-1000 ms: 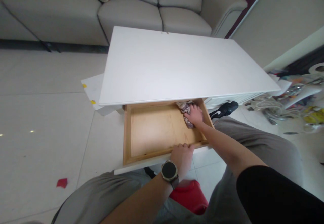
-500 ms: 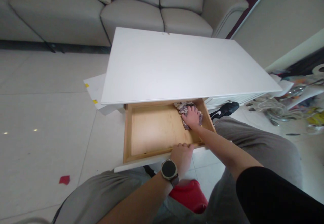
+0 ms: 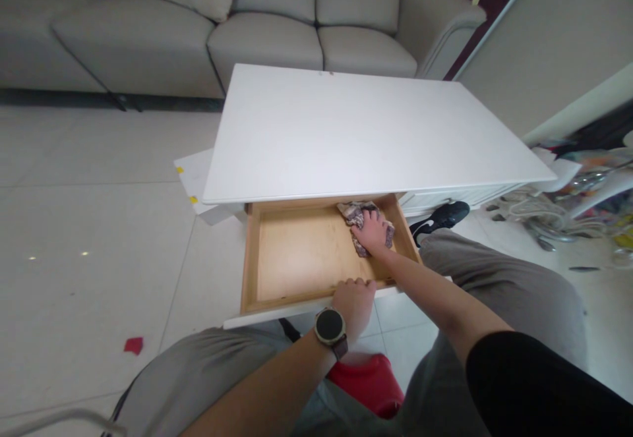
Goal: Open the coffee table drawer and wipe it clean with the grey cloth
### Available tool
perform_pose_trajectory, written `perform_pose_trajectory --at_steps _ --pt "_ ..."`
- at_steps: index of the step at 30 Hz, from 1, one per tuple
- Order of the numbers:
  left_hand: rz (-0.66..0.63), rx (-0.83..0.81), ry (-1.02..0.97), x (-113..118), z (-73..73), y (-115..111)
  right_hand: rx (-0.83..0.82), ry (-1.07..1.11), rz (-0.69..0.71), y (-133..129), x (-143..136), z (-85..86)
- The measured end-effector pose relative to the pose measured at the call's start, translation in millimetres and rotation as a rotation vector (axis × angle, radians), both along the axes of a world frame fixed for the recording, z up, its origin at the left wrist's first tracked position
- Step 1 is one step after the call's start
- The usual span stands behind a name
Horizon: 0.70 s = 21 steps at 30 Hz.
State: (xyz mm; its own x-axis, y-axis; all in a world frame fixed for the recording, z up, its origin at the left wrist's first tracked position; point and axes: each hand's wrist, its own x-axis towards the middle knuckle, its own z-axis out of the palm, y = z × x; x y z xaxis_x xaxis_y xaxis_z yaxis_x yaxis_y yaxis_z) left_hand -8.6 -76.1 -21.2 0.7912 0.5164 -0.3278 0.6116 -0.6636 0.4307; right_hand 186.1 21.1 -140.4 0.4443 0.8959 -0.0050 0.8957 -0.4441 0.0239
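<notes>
A wooden drawer (image 3: pixel 297 252) is pulled out from under the white tabletop (image 3: pixel 366 134). My left hand (image 3: pixel 355 304), with a watch on its wrist, has its fingers curled over the drawer's front edge. Inside the drawer, toward its right side, my right hand (image 3: pixel 372 231) presses on a crumpled patterned cloth (image 3: pixel 352 211), its fingers spread over the fabric. Part of the cloth is hidden under that hand.
A grey sofa (image 3: pixel 267 41) runs behind the table. Below the drawer, between my legs, is a red object (image 3: pixel 368 384). Cables (image 3: pixel 539 213) and assorted items lie on the floor at the right. A red scrap (image 3: pixel 133 345) is at the lower left.
My right hand and the cloth have shifted very slightly to the left in the drawer. My left hand keeps its hold on the front edge. The view has tilted a little.
</notes>
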Motion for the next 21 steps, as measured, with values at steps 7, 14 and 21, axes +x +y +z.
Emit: perform_pose_trajectory --at_steps 7,14,21 --pt "-0.023 -0.002 0.019 2.9 4.7 1.5 -0.023 0.025 0.010 1.0 -1.8 1.7" --pt "-0.044 -0.007 0.012 3.8 7.1 3.4 -0.025 0.047 0.008 2.8 -1.2 1.6" --pt "-0.040 -0.035 0.051 5.8 13.8 5.3 -0.021 0.061 0.013 4.8 -4.6 2.9"
